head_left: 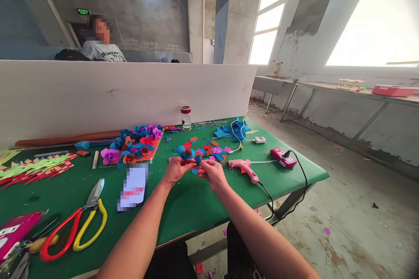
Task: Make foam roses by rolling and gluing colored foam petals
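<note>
My left hand point(175, 171) and my right hand point(213, 173) meet above the table, both closed with the fingertips pinched. Between them is a small blue petal piece point(198, 158), partly hidden by the fingers. Just beyond my left fingers sits a blue rose point(186, 152); whether that hand touches it I cannot tell. Loose petal pieces point(214, 150) in blue, orange, red and purple lie scattered behind my hands. To the right of my right hand a pink hot glue gun point(244, 168) rests on its side.
Finished roses point(134, 144) are heaped at left, near a phone point(132, 187). Red-and-yellow-handled scissors point(88, 213) lie front left. A lidded jar point(186, 118) stands by the white partition point(131, 91). A pink power strip point(283, 158) trails a cable over the right edge. A person point(103, 50) is beyond.
</note>
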Demonstrator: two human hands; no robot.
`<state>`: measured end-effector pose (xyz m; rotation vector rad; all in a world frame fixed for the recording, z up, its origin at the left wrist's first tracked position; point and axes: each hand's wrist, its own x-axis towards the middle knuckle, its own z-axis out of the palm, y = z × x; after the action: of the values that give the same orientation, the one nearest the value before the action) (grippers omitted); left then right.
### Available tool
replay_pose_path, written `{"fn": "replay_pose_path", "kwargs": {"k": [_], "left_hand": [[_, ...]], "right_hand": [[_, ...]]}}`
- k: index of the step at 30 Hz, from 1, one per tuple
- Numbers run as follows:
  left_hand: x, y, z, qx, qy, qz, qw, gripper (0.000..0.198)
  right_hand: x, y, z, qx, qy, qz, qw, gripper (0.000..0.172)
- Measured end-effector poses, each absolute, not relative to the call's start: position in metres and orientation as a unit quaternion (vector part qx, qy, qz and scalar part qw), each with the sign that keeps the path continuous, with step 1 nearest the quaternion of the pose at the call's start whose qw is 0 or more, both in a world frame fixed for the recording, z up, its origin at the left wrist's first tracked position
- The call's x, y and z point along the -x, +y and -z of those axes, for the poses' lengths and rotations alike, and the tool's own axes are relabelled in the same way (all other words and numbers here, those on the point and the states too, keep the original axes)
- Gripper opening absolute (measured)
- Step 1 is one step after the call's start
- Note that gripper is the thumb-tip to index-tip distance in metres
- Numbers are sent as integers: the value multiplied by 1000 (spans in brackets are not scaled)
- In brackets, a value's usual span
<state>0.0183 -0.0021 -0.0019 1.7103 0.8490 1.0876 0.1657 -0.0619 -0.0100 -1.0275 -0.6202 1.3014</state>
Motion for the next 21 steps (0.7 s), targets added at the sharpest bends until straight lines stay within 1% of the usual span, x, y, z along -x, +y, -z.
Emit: {"fn": "replay_pose_path", "kwargs": {"k": [4,8,12,18,21], "left_hand": [[-21,-4,0,-688,360,-429,462,19],[-21,-2,4,-687,357,-418,475,23],[-21,-2,5,-700,348,-434,448,15],[-20,-2,4,-693,353,-446,444,13],[-20,-2,3,-697,361,-442,434,13]], "right_hand": [[-164,-62,10,468,-286,-557,623,18],[-164,-61,11,489,-303,-536,617,10],[-163,-61,12,486,-317,-526,621,7],[-170,-64,12,491,-322,-525,617,12],[-171,-64,15,490,-360,-496,620,17]]}}
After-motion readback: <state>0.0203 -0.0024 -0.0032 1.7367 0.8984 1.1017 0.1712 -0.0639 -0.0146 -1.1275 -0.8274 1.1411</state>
